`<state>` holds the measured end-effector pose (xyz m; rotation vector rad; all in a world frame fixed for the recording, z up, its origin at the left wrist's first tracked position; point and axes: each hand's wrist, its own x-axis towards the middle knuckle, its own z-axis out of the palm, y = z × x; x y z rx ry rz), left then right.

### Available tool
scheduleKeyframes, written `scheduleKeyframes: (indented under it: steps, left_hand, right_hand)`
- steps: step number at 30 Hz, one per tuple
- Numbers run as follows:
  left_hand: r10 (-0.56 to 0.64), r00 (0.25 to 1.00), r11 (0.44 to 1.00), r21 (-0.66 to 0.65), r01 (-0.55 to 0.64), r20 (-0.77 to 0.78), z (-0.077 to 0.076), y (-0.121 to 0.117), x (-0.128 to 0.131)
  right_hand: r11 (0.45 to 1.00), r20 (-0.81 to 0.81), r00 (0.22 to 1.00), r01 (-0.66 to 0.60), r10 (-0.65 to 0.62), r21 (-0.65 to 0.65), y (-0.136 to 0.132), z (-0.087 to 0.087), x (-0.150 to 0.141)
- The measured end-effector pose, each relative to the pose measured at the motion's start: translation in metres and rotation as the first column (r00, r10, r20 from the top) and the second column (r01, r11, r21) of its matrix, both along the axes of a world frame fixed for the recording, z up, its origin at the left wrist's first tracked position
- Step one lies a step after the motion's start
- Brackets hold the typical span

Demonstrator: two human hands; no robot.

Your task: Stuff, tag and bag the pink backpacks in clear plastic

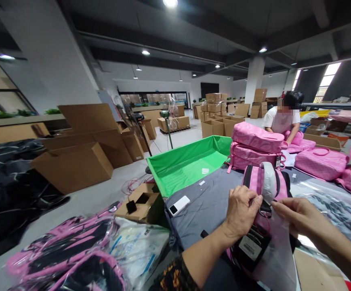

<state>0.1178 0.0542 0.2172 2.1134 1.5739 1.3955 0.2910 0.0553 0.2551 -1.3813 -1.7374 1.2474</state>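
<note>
A pink backpack [253,179] with black straps lies on the grey cloth in front of me, its top handle wrapped in white foam [268,178]. Both my hands meet just below that handle. My left hand [242,208] is closed in a pinch beside a small black piece [265,206], and my right hand [298,212] pinches at its other side. What exactly sits between the fingertips is too small to tell. Below them hangs a black tag [251,247] with a white label. A translucent plastic sheet [280,250] hangs under my right hand.
Stacked pink backpacks [255,149] stand behind, by a green fabric bin [190,161]. A white power bank [179,205] lies on the grey-covered table [193,230]. Bagged pink backpacks [69,242] and cartons [75,165] are on the left. A co-worker [281,119] handles pink bags.
</note>
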Motion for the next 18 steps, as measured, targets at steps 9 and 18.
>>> scheduleKeyframes:
  steps: [9,18]
  left_hand:
    - [0.085,0.988,0.996,0.040,-0.081,-0.132,-0.003,-0.017,-0.001]
    - [0.137,0.989,0.990,-0.046,-0.135,0.054,-0.014,-0.037,0.007]
  right_hand:
    - [0.991,0.066,0.997,-0.038,0.047,-0.127,-0.009,0.000,-0.009]
    - [0.987,0.193,0.969,-0.161,0.155,0.021,-0.020,-0.015,0.004]
